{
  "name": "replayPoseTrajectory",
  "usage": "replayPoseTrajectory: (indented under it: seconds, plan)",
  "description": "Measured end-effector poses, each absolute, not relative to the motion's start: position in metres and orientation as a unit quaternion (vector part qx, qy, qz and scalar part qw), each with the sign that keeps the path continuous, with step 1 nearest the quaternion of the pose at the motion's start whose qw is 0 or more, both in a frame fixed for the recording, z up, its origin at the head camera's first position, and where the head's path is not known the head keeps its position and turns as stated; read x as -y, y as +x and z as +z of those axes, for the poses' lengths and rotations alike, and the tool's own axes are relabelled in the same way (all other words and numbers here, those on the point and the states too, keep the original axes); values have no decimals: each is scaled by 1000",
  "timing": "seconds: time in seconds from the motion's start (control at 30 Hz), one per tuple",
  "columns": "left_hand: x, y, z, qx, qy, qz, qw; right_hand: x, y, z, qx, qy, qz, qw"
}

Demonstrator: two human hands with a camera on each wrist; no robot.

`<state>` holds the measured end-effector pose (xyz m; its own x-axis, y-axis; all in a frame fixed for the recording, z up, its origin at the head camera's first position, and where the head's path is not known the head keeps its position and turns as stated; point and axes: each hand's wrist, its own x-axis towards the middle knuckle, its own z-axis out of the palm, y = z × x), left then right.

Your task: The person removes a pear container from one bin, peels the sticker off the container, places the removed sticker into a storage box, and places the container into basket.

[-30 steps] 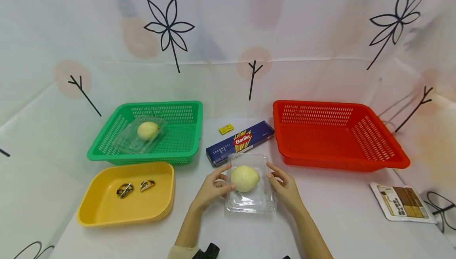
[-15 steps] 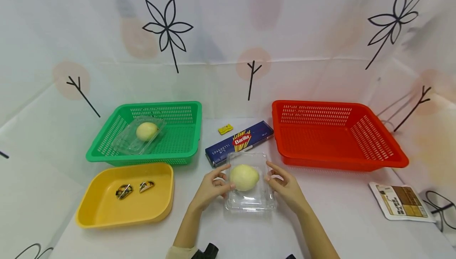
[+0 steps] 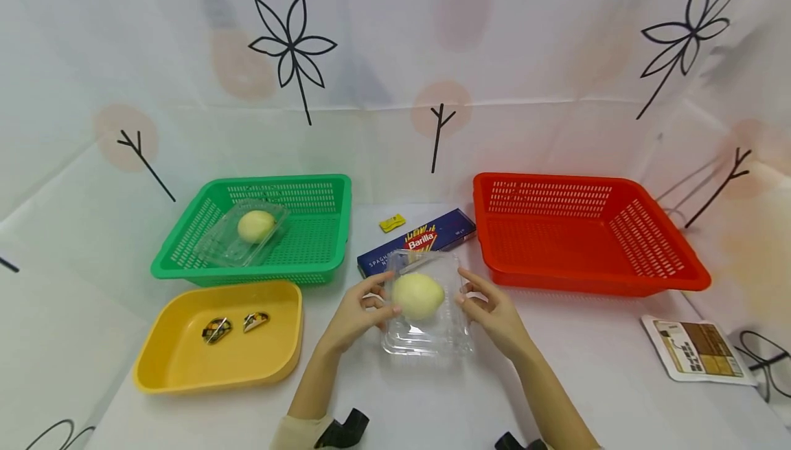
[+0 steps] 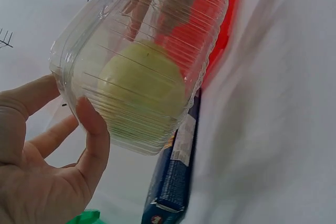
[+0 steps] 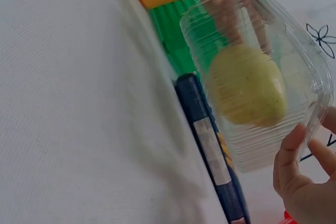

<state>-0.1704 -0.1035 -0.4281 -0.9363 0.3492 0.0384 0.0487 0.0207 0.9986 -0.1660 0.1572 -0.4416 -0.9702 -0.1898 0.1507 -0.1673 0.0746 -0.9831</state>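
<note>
A clear plastic clamshell box [image 3: 426, 343] with a round pale yellow fruit [image 3: 418, 296] inside is raised off the table between both hands. My left hand [image 3: 358, 314] grips its left edge, thumb on the near part and fingers further along. On the opposite edge, my right hand [image 3: 494, 316] pinches the rim. The left wrist view shows the ribbed underside of the clamshell box [image 4: 157, 19] tilted, and the fruit [image 4: 142, 90] resting within. In the right wrist view, curled fingers [image 5: 291, 153] hold the rim. Behind it lies a blue spaghetti box [image 3: 454, 228], partly covered.
A green basket [image 3: 315, 227] at left holds another clamshell with a similar fruit [image 3: 256, 227]. In front, a yellow tray [image 3: 247, 361] contains two small wrapped items. A red basket [image 3: 556, 247] stands at right, near a white-and-brown pouch [image 3: 698, 350]. A small yellow packet [image 3: 392, 223] lies behind the spaghetti box.
Both hands have lifted the clamshell box and carried it slightly away from me and left. It now covers more of the spaghetti box. The baskets and tray have not moved.
</note>
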Motion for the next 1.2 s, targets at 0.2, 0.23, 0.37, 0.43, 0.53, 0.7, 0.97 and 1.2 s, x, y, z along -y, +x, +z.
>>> replayPoseTrajectory:
  seconds: [0.2,0.23,0.37,0.43,0.53,0.7,0.97,1.2]
  plan:
    - [111,-171,-413,-708,152,684,90,-150,-171,-428,-737,-123,-664,17]
    - [112,-171,-410,-708,151,684,86,-149,-172,-426,-739,-122,-662,19]
    - [115,-171,-400,-710,151,685,64,-144,-177,-417,-739,-128,-661,25]
    - [117,-172,-397,-710,153,685,51,-141,-179,-413,-738,-136,-661,26]
    - [122,-173,-392,-711,160,684,35,-137,-184,-409,-730,-152,-666,29]
    - [133,-175,-385,-738,160,655,14,-129,-193,-402,-720,-175,-671,35]
    - [151,-177,-370,-749,130,649,-9,-109,-208,-392,-712,-191,-675,31]
    - [170,-177,-363,-745,101,659,-12,-89,-218,-382,-711,-203,-672,35]
